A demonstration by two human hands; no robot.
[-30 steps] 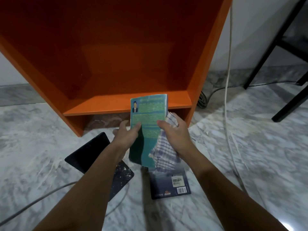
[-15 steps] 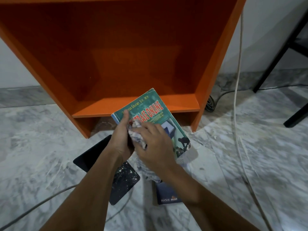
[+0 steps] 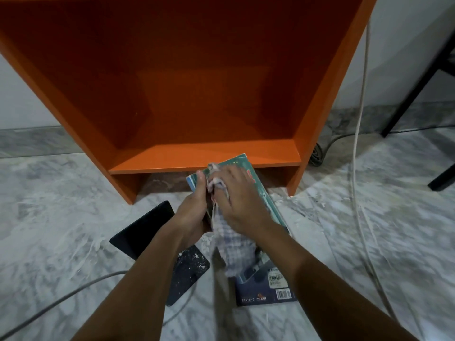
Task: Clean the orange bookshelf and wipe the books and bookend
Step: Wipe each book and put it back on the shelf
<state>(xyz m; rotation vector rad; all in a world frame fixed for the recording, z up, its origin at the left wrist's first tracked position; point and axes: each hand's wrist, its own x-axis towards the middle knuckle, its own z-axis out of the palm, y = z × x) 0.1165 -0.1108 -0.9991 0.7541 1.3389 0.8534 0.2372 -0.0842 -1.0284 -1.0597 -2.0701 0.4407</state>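
The orange bookshelf (image 3: pixel 187 94) stands against the wall with its lower compartment bare. In front of its bottom edge I hold a green paperback book (image 3: pixel 267 200) tilted, cover up. My left hand (image 3: pixel 194 212) grips the book's left edge, thumb on top. My right hand (image 3: pixel 236 203) presses a blue-and-white checked cloth (image 3: pixel 231 244) onto the cover, fingers curled round the bunched cloth, whose tail hangs below. A dark blue book (image 3: pixel 266 289) lies face down on the floor under my right forearm. A black metal bookend (image 3: pixel 152 230), speckled white, lies on the floor to the left.
Marble floor (image 3: pixel 61 212) all around. A white cable (image 3: pixel 357 143) hangs down the shelf's right side and runs across the floor. A grey cable (image 3: pixel 49 306) crosses the lower left. Black furniture legs (image 3: pixel 418 89) stand at the right, with a coiled black cord (image 3: pixel 317 153) by the shelf.
The green book was turned from back cover to front cover and tilted. My right hand with the cloth moved onto the cover and slid up toward its top left corner.
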